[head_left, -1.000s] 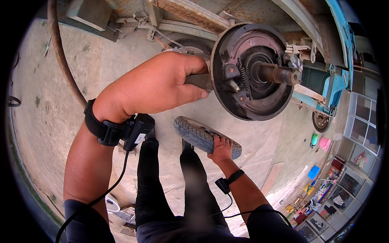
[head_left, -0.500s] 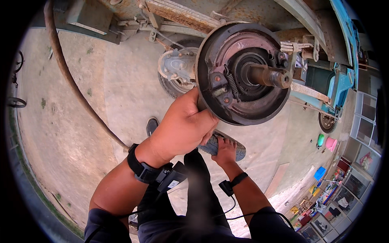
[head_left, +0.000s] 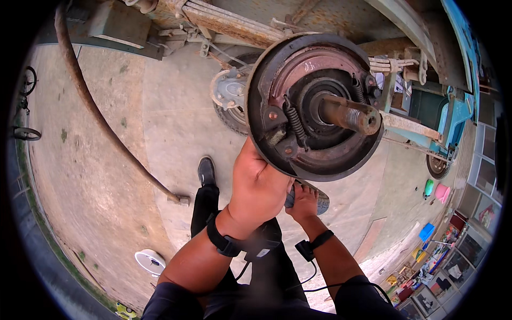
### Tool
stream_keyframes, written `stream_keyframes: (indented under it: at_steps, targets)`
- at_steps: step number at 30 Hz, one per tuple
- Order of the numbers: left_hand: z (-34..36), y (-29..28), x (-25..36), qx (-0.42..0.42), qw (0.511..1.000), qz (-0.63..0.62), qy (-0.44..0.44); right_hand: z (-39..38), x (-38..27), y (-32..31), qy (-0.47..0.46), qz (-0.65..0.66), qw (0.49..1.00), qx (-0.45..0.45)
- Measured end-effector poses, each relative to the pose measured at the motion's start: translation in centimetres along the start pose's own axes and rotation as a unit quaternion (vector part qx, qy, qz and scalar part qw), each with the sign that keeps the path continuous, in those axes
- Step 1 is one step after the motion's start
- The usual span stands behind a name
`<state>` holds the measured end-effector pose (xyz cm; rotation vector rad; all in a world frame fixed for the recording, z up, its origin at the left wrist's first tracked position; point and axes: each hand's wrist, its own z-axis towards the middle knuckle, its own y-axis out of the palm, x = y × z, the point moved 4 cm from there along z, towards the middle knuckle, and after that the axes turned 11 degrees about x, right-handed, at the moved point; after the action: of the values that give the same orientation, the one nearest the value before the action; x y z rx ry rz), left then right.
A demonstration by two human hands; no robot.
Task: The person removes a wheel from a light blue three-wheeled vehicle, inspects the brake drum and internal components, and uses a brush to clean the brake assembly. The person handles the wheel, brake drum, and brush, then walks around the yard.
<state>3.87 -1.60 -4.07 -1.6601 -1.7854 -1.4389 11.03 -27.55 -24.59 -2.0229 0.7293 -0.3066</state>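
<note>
A round brake assembly [head_left: 314,64] faces me, with curved reddish shoes, coil springs [head_left: 295,121] and a threaded axle end [head_left: 352,114] sticking out of its middle. My left hand [head_left: 258,184] is closed at the lower left rim of its dark backing plate; the fingertips are hidden, and what they hold cannot be made out. Lower and to the right, my right hand [head_left: 304,202] grips the top of a black tyre [head_left: 323,202], which stands beside my leg. Both wrists wear dark straps with small devices.
A long wooden-handled hammer [head_left: 114,140] stands on its head at left. Rusty frame beams and leaf springs [head_left: 392,64] run overhead; a grey axle housing [head_left: 230,88] sits behind the brake. Right are a pink bucket [head_left: 441,193] and blue bin [head_left: 426,231]. A white round object [head_left: 150,261] lies lower left.
The view has shifted, and more of my left leg and shoe now shows. My left hand stays at the plate's lower rim, its wrist turned more upright. My right hand remains on the tyre.
</note>
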Motion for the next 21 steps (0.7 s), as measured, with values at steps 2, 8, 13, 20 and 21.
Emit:
stream_keyframes:
  at_steps: [2,8,13,20,21]
  targets:
    - [0.8,-1.8,1.4,-0.032,0.999,-0.002,-0.033,0.1,0.1,-0.2,0.006,-0.007,1.000,-0.014]
    - [2.1,-3.2,3.6,-0.105,0.973,0.057,-0.198,0.0,0.6,0.0,0.015,-0.002,1.000,-0.011]
    - [2.4,-2.9,-0.3,-0.030,0.947,-0.186,-0.258,-0.2,0.6,-0.1,0.035,0.014,0.999,-0.035]
    - [0.9,-0.7,-3.7,-0.031,0.942,-0.328,-0.063,-0.3,1.0,0.4,0.037,0.037,0.998,-0.030]
    - [0.8,-0.6,-4.0,-0.034,0.940,-0.336,-0.049,-0.4,1.1,0.5,0.036,0.038,0.998,-0.026]
